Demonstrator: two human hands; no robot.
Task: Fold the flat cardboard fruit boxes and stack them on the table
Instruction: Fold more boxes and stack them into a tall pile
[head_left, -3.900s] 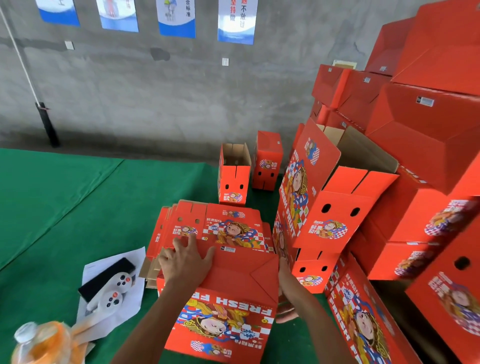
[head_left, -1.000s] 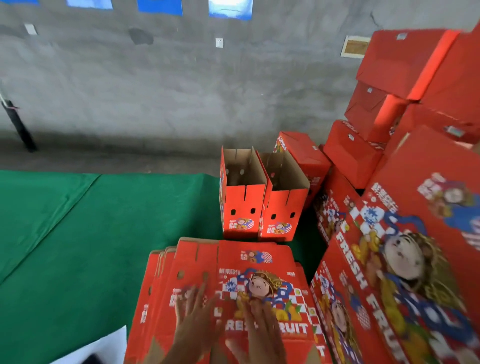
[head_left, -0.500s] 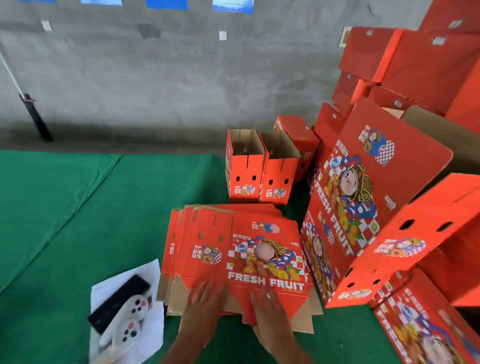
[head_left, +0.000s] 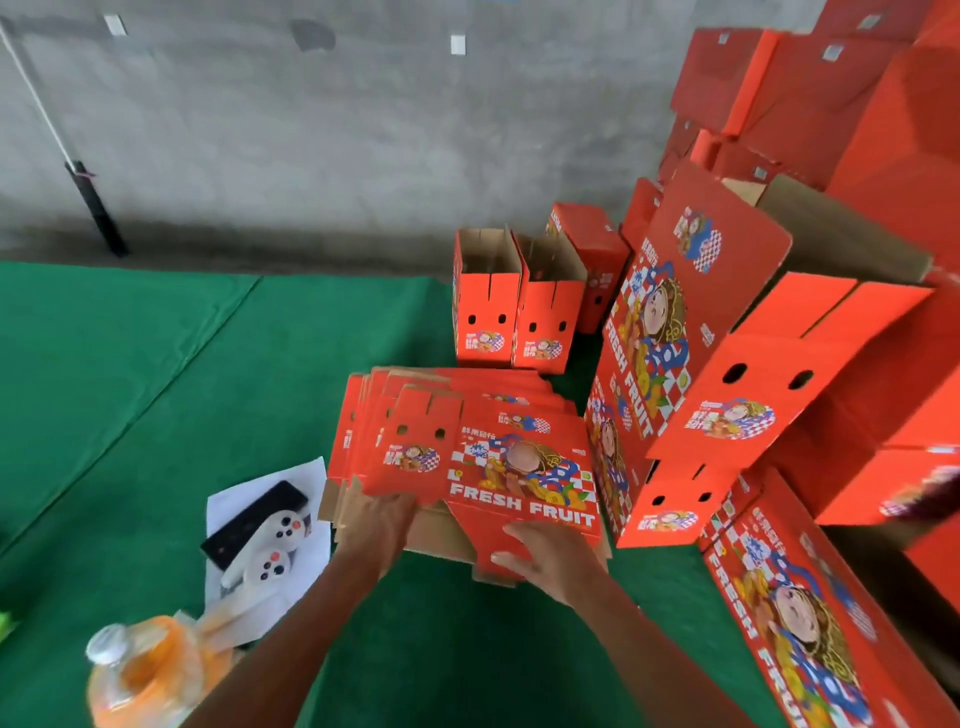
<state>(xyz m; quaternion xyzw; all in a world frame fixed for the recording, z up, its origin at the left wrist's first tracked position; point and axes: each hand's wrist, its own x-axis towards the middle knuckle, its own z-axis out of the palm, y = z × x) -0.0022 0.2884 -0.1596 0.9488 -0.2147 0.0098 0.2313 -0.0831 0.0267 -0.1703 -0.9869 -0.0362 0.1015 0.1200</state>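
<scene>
At frame centre, a pile of flat cardboard fruit boxes (head_left: 467, 457) lay on the green table (head_left: 156, 415). The left hand (head_left: 376, 525) pressed its near edge, fingers relaxed; the right hand (head_left: 550, 561) had fingers curled around the top sheet's bottom flap.

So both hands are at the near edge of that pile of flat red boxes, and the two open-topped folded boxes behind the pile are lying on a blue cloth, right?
Not quite: the cloth is green, not blue, as the head view shows. The rest holds: the left hand and right hand are at the near edge of the pile of flat boxes, and the two open-topped folded boxes stand behind it.
</scene>
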